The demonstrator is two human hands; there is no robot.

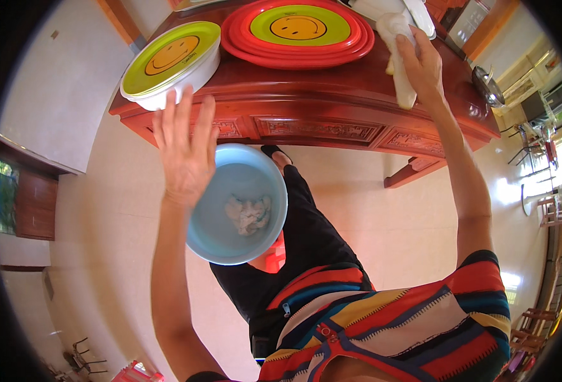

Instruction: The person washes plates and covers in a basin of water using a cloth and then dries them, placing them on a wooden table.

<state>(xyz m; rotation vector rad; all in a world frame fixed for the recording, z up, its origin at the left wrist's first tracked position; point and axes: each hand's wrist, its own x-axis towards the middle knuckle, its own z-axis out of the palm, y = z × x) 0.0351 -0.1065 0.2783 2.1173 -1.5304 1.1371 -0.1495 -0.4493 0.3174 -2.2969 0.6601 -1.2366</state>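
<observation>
My right hand [421, 59] grips a folded white cloth [406, 90] above the right part of the dark red wooden table [285, 90]. My left hand [185, 148] is spread, palm down, with nothing in it. Its fingertips are at the front edge of a stack of white oval plates [180, 81], the top one green with a smiley face; whether they touch is hard to tell. Beside that stack lies a stack of red oval plates [238, 43], its top one also green-centred with a smiley. Below my left hand, a light blue basin [281, 205] holds water and a crumpled pale cloth [248, 215].
White dishes [421, 19] sit at the table's back right, partly behind my right hand. A metal pan [488, 86] is at the right end. Under the basin shows a red plastic stool [276, 258]. Chairs [555, 210] stand far right.
</observation>
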